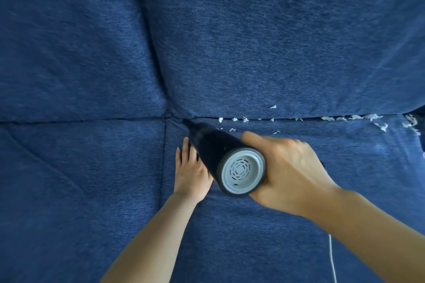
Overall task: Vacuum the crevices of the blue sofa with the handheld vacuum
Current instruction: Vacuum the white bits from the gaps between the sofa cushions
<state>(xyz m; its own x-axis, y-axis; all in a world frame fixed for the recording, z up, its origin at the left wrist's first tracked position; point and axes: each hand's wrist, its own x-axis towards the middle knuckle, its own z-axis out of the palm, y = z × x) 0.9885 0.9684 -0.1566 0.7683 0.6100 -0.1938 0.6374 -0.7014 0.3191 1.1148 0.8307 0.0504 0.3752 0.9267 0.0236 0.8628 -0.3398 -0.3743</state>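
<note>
The right hand grips the handheld vacuum, its nozzle in the sofa crevice just beyond the flat left hand. White scraps lining the crevice beyond the right hand suggest much is left.

White shreds of debris lie scattered along the far right of the scene, most in a thin row, a few loose bits just nearer. A thin white cord runs down to the near right edge.

Soft even light — edges warped
</note>
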